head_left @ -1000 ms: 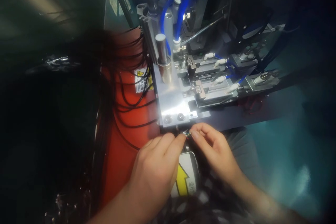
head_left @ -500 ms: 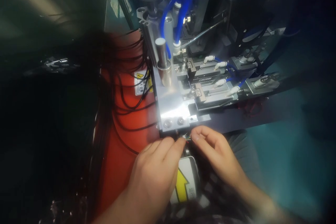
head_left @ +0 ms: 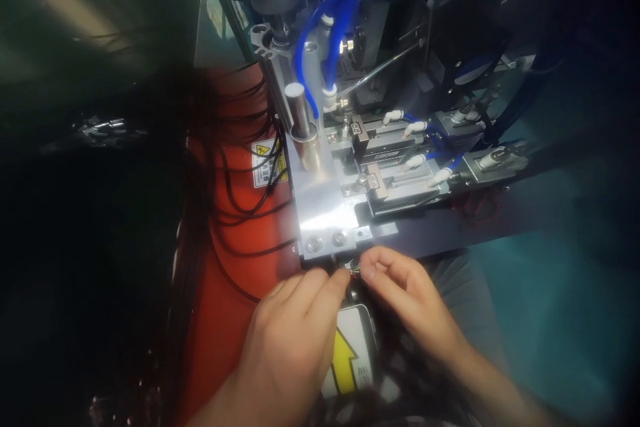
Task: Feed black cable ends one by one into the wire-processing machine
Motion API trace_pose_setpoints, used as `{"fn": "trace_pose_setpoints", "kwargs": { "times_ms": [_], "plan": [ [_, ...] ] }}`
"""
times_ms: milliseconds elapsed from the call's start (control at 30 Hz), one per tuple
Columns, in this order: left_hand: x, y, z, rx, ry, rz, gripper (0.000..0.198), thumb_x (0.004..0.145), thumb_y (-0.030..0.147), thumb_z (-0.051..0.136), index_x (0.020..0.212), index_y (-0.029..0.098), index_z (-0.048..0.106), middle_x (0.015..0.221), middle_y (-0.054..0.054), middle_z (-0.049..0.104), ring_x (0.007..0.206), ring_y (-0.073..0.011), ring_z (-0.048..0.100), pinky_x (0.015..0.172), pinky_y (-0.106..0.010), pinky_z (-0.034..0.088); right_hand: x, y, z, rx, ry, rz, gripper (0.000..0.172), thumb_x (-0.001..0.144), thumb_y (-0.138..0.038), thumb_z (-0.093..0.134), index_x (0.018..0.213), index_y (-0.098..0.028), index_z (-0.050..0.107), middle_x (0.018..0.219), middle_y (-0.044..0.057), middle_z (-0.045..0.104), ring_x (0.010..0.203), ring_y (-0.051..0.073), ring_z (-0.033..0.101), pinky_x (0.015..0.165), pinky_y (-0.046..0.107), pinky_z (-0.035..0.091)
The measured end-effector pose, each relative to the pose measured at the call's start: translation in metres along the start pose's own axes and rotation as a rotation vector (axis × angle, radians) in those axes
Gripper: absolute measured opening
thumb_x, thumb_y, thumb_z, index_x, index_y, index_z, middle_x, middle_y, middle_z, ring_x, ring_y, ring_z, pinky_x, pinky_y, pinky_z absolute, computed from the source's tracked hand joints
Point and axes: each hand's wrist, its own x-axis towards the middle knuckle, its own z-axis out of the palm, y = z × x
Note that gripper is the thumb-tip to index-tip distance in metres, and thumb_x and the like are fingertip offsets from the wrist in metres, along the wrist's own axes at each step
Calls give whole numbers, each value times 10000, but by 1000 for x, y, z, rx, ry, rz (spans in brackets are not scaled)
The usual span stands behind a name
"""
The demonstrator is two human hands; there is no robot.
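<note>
Several thin coloured wires (head_left: 355,269) stick out between my two hands, just below the front end of a shiny metal plate (head_left: 320,210). My left hand (head_left: 295,320) is closed, its thumb and forefinger pinched at the left end of the wires; something small and pale shows at the thumb tip. From the right, my right hand (head_left: 407,287) pinches the other ends of the wires between thumb and forefinger. Below the hands lies a white panel with a yellow arrow (head_left: 344,360), partly covered by my left hand.
Behind the plate stands a metal post (head_left: 300,113) with blue air hoses (head_left: 305,47) above it. Small slide cylinders (head_left: 405,177) with white fittings sit to the right. Black cables (head_left: 235,200) loop over a red surface (head_left: 220,320) at the left, beside a warning label (head_left: 267,163).
My right fingertips have closed over the wire ends, which were fanned out beside them before. My left hand keeps its pinch. The view has shifted slightly.
</note>
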Motion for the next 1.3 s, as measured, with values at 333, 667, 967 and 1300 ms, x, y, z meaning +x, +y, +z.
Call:
{"fn": "trace_pose_setpoints", "kwargs": {
  "times_ms": [333,667,967,1300],
  "plan": [
    [-1,-3,2,14,-5,8,292,840,-2,490,1093,81,611,721,-64,623,642,-162,587,582,-277,523,-4,13,2,-144,63,-131,163,871,-325,572,781,-192,542,651,-32,483,583,117,444,524,226,382],
    [-1,-4,1,23,15,16,285,837,-6,492,1080,81,614,708,-65,623,626,-162,582,572,-277,521,-6,13,4,-228,92,-222,118,891,-267,546,797,-196,552,627,-38,496,552,110,458,504,222,386],
    [0,-2,0,11,8,5,297,834,-12,477,1077,81,621,713,-62,627,629,-160,585,573,-271,516,-3,5,2,-132,113,-113,229,861,-379,573,744,-183,561,632,-24,492,582,120,445,521,224,389],
    [0,-1,0,13,0,-3,268,841,3,484,1044,77,642,702,-59,628,620,-166,593,558,-280,519,1,-4,7,-57,70,-16,265,802,-414,623,742,-162,568,662,-6,537,615,125,475,575,234,421]
  ]
}}
